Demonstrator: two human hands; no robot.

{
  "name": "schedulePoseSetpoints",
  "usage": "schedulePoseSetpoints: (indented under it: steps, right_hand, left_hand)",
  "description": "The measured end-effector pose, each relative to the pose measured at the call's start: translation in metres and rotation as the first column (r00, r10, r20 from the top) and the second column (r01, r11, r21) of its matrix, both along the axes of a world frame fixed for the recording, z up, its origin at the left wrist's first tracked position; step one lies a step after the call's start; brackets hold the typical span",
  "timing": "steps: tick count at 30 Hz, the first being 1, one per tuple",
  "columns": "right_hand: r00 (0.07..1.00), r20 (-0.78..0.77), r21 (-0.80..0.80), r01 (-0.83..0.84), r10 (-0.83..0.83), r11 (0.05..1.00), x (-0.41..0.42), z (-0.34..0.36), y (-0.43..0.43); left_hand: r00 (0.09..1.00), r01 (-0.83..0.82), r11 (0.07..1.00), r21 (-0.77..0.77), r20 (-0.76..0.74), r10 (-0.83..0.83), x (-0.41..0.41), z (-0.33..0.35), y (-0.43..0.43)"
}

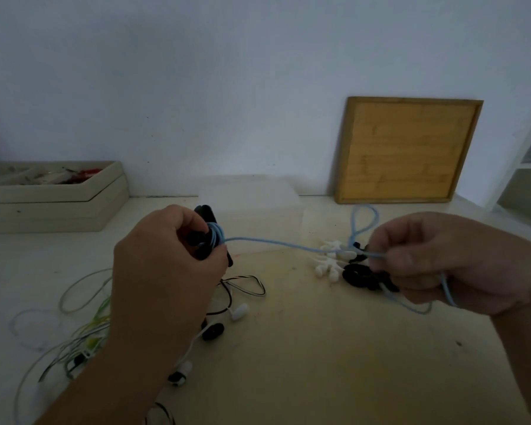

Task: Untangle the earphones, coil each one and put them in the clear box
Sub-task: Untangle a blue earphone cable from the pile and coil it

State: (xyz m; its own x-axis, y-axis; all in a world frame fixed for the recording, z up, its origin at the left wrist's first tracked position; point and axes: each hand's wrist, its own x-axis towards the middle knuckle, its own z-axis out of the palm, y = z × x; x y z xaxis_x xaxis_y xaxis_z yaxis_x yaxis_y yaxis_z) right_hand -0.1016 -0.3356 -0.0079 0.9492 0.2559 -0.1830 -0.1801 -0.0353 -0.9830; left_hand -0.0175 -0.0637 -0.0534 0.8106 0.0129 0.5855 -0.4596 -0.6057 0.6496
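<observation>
My left hand point(166, 256) grips a black cable winder point(207, 216) with several turns of light blue earphone cable point(273, 242) wound on it. The cable runs taut to the right into my right hand point(442, 259), which pinches it; a loose loop of it lies beyond on the table near the wall. The clear box point(252, 194) stands at the back, just behind my left hand. A tangle of white, green and black earphones point(83, 332) lies at the lower left, with earbuds point(238, 311) near my left wrist.
White and black winders point(331, 262) lie on the table under my right hand. A beige tray of small parts point(52, 197) stands at the back left. A wooden board point(408, 151) leans on the wall at the back right.
</observation>
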Motion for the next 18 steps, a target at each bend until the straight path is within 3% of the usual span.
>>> schedulePoseSetpoints:
  steps: [3,6,8,10,12,15,17,18]
  right_hand:
    - [0.998,0.063,-0.074,0.004,0.001,0.997,0.000,-0.002,-0.004]
    - [0.958,0.068,0.025,0.279,-0.280,0.960,0.006,-0.001,-0.006]
    - [0.842,0.111,-0.109,0.539,-0.528,0.835,0.009,-0.004,-0.012]
    - [0.733,0.286,-0.397,0.677,-0.617,0.620,0.009,-0.009,-0.015]
    - [0.731,0.396,-0.569,0.671,-0.556,0.476,0.008,-0.010,-0.008]
    - [0.786,0.440,-0.711,0.600,-0.434,0.367,0.015,-0.013,0.006]
    - [0.722,0.571,-0.707,0.675,-0.391,0.213,0.020,-0.017,0.013]
    - [0.655,0.661,-0.633,0.749,-0.365,0.199,0.019,-0.015,0.021]
  left_hand:
    - [0.999,-0.039,0.999,0.009,0.001,0.039,0.002,0.002,0.003]
    - [0.997,-0.075,0.995,0.065,-0.002,0.075,0.005,0.002,0.006]
    - [0.997,-0.078,0.992,0.096,0.008,0.077,0.005,0.001,0.007]
    - [0.998,-0.067,0.992,0.106,0.019,0.066,0.005,0.000,0.007]
    - [0.999,-0.032,0.994,0.106,0.028,0.029,0.003,0.001,0.005]
    - [0.997,0.048,0.992,0.115,0.052,-0.055,-0.002,0.001,0.000]
    - [0.993,0.074,0.989,0.128,0.077,-0.084,-0.005,0.001,-0.002]
    - [0.991,0.079,0.987,0.138,0.093,-0.092,-0.006,0.001,-0.004]
